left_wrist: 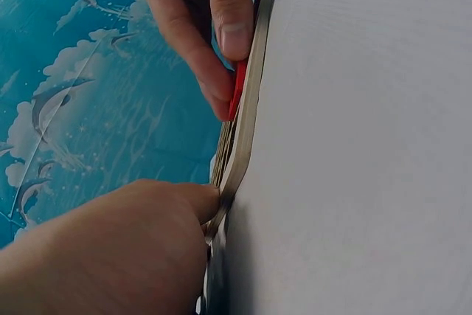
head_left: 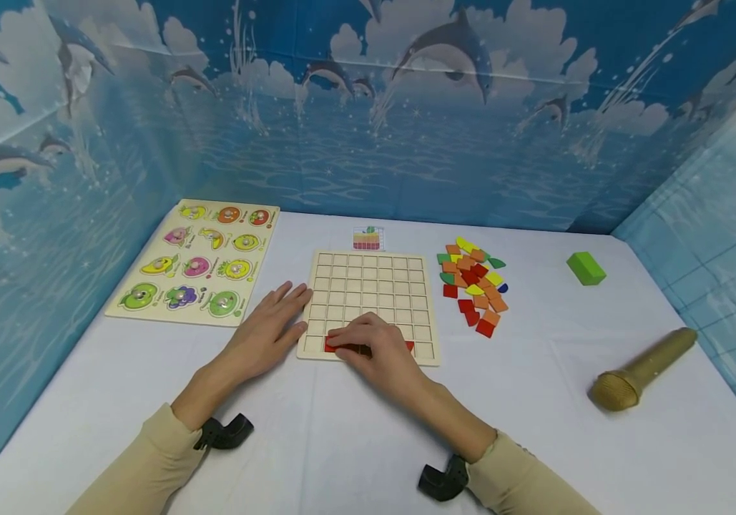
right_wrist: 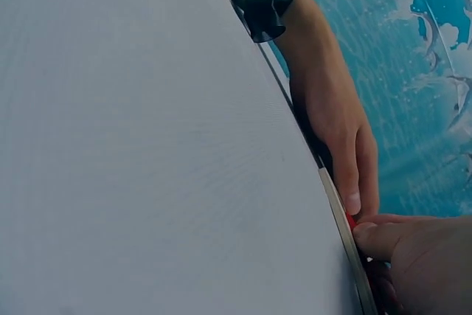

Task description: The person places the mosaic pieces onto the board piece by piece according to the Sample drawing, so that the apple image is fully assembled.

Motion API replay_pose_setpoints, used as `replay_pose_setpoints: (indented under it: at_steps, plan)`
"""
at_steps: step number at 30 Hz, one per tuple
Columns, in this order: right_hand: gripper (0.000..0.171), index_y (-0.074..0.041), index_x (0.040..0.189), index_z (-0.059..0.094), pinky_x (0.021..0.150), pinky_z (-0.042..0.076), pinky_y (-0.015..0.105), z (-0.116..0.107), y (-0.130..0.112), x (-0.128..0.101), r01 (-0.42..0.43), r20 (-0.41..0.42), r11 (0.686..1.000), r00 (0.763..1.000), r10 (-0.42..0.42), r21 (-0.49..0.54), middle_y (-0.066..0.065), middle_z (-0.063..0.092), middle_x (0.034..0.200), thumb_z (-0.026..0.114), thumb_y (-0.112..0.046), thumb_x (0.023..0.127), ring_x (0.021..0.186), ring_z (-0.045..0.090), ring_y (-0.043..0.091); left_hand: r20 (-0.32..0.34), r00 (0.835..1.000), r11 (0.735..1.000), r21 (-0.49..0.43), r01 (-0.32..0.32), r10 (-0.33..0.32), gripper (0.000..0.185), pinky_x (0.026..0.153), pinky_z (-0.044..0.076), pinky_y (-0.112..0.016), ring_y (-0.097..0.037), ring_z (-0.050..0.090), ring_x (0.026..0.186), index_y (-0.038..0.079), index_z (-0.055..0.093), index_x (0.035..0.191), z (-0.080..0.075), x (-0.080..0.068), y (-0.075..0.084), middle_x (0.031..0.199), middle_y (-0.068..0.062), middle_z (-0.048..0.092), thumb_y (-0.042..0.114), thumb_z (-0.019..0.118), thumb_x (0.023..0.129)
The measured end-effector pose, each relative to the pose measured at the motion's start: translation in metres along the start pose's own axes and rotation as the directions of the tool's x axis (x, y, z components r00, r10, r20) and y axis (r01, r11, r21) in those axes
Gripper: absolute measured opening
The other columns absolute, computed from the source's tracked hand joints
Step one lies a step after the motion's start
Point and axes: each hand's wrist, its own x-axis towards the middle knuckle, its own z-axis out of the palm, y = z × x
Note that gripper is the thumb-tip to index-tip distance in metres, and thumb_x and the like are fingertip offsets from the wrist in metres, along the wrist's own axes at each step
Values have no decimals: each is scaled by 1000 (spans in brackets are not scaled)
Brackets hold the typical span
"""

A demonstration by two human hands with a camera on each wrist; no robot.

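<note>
A wooden grid board (head_left: 368,291) lies on the white table. My left hand (head_left: 271,323) rests against its left edge with the fingers extended; in the left wrist view the thumb side of that hand (left_wrist: 140,230) meets the board's corner. Over the board's near row, my right hand (head_left: 377,350) pinches a red tile (head_left: 330,345) between thumb and fingers, low at the second square from the left. The left wrist view shows the same red tile (left_wrist: 237,90) at the fingertips. Another red piece (head_left: 410,346) shows past the knuckles, and the squares between are hidden by the hand.
Loose red, orange, yellow and green pieces (head_left: 470,275) lie right of the board. A small picture card (head_left: 368,238) sits behind it. To the left is a fruit puzzle board (head_left: 208,243). A green block (head_left: 586,268) and a gold microphone (head_left: 641,370) lie on the right.
</note>
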Motion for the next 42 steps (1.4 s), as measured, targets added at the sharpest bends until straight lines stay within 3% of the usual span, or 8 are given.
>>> replay_pose_setpoints:
  at_steps: [13,19,24,30,42]
  plan:
    - [23,-13,115,84,89,60,26,3,-3,0,118,-8,984,993,-120,-136,0,80,119,81,-9,93,106,65,16,-5,1000,1000,2,8,-8,60,133,17,-54,-33,20,163,10,40,163,-1,0,2,171,-8,37,26,58,108]
    - [20,-13,113,84,89,61,26,6,-9,3,113,2,983,993,-114,-145,0,79,119,81,-11,93,108,65,15,-13,1000,1000,0,8,-8,60,133,15,-54,-34,20,163,9,40,163,-2,-1,1,171,-9,37,24,58,108]
    - [23,-14,117,82,93,59,30,1,-6,1,27,-2,995,1000,-28,-99,-3,79,120,81,-17,95,112,64,13,-3,1000,1000,-3,14,-14,61,134,15,-54,-33,20,163,10,39,164,0,-1,1,171,-8,36,25,59,108]
    - [23,-14,116,82,90,59,33,-19,5,-3,-71,-74,993,995,64,-95,-5,80,112,81,-15,94,108,65,12,-2,1000,1000,-15,23,-23,61,134,15,-53,-31,18,164,13,39,164,3,0,1,172,-5,35,26,59,108]
    - [31,-9,123,78,93,59,46,-83,39,-32,-292,-189,941,947,259,-171,8,78,117,82,-10,92,106,69,25,-6,1000,1000,-5,14,-14,62,134,16,-53,-32,20,163,10,40,163,2,0,4,171,-7,37,26,60,107]
